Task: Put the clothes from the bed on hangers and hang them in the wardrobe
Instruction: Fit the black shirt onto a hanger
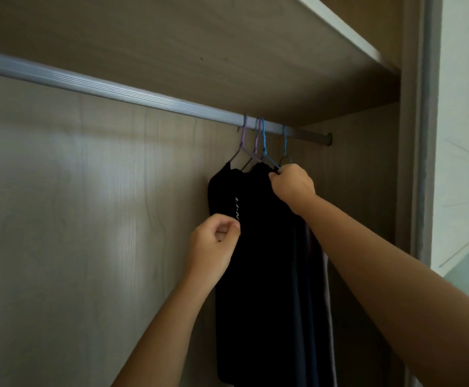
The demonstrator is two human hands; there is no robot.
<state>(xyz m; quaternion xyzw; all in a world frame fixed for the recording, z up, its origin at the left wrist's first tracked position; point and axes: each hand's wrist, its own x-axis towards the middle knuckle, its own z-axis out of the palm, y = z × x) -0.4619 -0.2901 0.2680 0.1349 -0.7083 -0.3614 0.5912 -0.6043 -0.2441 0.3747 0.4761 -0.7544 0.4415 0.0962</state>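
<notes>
Several dark garments (pixel 258 247) hang side by side on thin wire hangers, purple (pixel 244 141) and blue (pixel 264 143), from the silver wardrobe rail (pixel 116 90) near its right end. My right hand (pixel 293 185) grips the shoulder of a blue hanger at the top of the clothes. My left hand (pixel 213 244) pinches the edge of the front black garment, beside its white lettering. A paler garment (pixel 327 289) shows behind the dark ones on the right.
The wardrobe's wooden back panel (pixel 88 219) fills the left. A shelf (pixel 227 37) sits just above the rail. The wardrobe's right side wall (pixel 367 191) and the sliding-door frame (pixel 426 135) stand close to the hung clothes.
</notes>
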